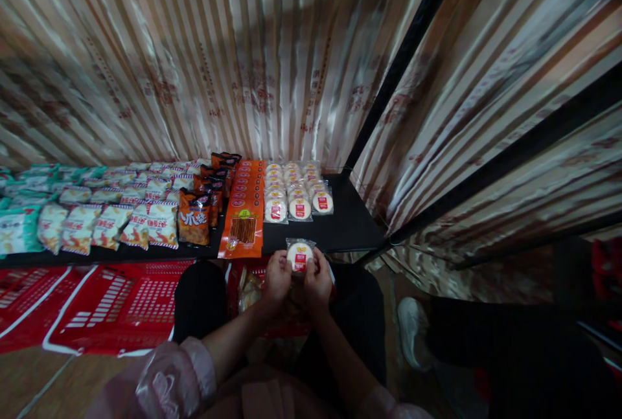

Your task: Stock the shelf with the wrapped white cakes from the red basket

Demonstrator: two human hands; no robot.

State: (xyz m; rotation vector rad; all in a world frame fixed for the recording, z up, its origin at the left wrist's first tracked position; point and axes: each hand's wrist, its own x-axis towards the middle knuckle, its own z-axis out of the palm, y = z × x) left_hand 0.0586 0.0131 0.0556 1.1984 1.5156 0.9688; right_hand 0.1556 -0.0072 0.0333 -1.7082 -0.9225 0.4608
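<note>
Plainly a round white cracker packet (300, 257), clear-wrapped, red-labelled.

In front of you, the black shelf (357, 213) carries green bags (19, 231) farthest left, then white bags (162, 225), dark bags (194, 219), orange packs (244, 205) reaching its front edge, and crackers (300, 205) in rows nearest its right end.

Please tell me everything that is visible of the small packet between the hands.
The small packet is clear, plastic-looking wrap around a pale round item, with yellow print above a red label. It looks closed. The left hand and right hand grip its sides, its printed face toward the camera, near the black shelf.
</note>
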